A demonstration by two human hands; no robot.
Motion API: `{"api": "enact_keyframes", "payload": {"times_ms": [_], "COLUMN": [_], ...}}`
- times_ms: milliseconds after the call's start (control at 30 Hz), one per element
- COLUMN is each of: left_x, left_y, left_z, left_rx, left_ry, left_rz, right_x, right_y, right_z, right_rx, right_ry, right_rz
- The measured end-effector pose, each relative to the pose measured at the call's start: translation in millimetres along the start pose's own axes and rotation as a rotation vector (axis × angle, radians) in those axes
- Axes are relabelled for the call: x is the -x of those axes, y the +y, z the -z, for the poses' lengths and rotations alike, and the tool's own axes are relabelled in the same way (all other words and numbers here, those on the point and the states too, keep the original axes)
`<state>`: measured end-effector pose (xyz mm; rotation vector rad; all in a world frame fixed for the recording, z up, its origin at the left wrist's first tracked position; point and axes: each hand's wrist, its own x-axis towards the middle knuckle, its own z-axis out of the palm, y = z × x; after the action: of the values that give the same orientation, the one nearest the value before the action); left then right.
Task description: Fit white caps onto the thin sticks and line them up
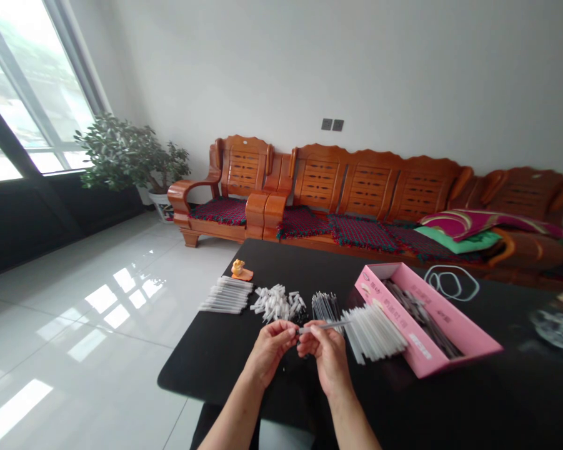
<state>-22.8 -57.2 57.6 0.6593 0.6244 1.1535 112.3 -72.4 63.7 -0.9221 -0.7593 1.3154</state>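
Over the near edge of the black table, my left hand (270,351) and my right hand (328,359) meet fingertip to fingertip. My right hand pinches a slim greyish pen barrel (333,324) that points to the right. At its left end, my left fingers close on a small dark piece (298,331), too small to name for sure. Just beyond lie a heap of short white caps (275,302), small black parts (302,317) and a bundle of thin dark pen refills (325,304). A pile of translucent barrels (375,332) lies right of my right hand.
A row of capped pens (227,295) lies at the table's left edge, near a yellow figurine (238,267). Right stands a pink box (419,353) holding dark strips. Beyond it are white loops (474,289) and a glass dish (557,326). A wooden sofa (318,181) stands behind.
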Motion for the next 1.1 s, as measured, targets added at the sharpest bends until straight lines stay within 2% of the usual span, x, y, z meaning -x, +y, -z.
{"api": "enact_keyframes", "payload": {"times_ms": [400, 700, 933, 1100], "left_x": [-3.1, -3.8, -8.0, -11.2], "left_y": [-4.4, -6.5, -11.2, -11.4], "left_z": [-2.7, -1.3, 5.9, 5.5], "left_rx": [-0.141, -0.202, -0.355, -0.448], "left_ry": [0.075, 0.066, 0.066, 0.096], "left_rz": [-0.097, -0.113, -0.032, -0.158], "right_x": [-2.0, -1.8, -1.5, -1.7], "right_y": [2.9, 1.4, -0.4, 1.9], "right_z": [3.1, 0.6, 0.6, 1.4], "right_rx": [0.069, 0.06, 0.042, 0.047], "right_ry": [0.043, 0.046, 0.052, 0.06], "right_rz": [0.009, -0.001, -0.007, 0.002]}}
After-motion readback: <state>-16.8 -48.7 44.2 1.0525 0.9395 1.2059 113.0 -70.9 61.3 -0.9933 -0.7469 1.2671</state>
